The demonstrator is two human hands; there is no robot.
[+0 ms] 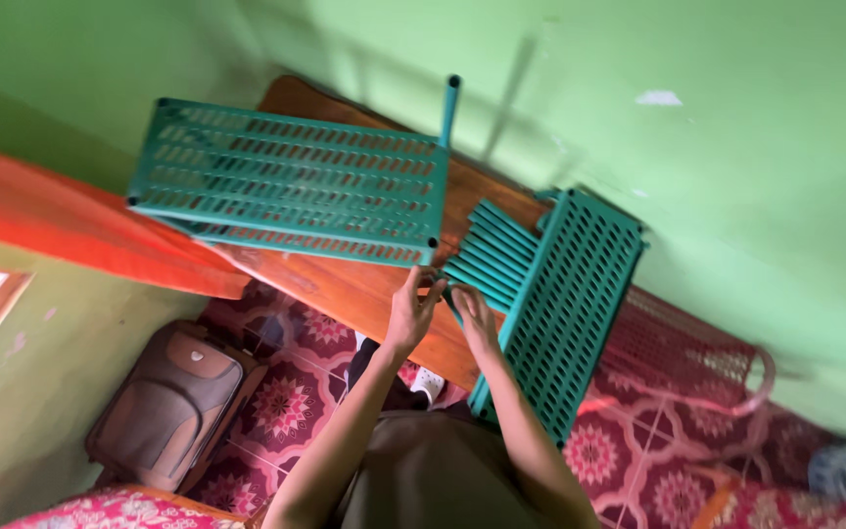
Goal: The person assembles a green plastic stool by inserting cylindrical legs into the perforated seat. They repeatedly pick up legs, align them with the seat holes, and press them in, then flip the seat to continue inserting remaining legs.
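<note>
Green wall behind wooden worktop (345,284); left grip (411,312) and right grip (474,318) pinch teal tubes (487,257) between two slotted shelves (291,181), best seated square into corner sockets.

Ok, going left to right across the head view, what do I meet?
Brown suitcase on the floor → flat teal shelf panel on the wooden table → left hand → right hand → bundle of teal tubes → second teal shelf panel leaning at the table edge → red mesh basket.
</note>
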